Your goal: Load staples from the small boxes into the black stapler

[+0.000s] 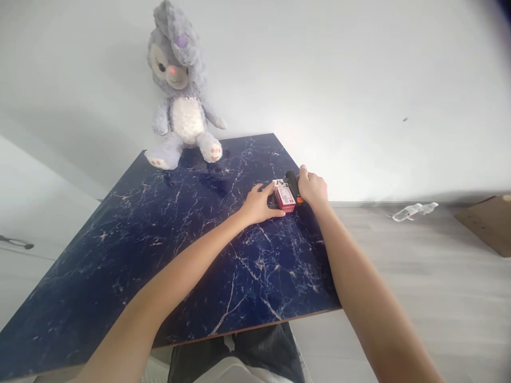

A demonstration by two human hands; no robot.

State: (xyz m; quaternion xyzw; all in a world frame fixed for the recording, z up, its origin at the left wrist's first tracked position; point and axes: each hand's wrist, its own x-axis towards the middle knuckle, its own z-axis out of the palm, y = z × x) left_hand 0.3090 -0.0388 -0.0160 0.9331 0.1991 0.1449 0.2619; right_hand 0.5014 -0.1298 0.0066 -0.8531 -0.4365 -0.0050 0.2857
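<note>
A small red and white box (285,196) lies near the right edge of the dark blue marbled table (167,239). My left hand (260,203) rests on the box's left side, fingers curled against it. Gripping a black object with an orange part (294,187) right beside the box is my right hand (313,187), its fingers wrapped round it. Both arms reach forward across the table.
A grey and white plush rabbit (179,85) sits at the table's far edge against the white wall. On the grey floor to the right lie a clear plastic bottle (413,211) and a piece of brown cardboard (489,223).
</note>
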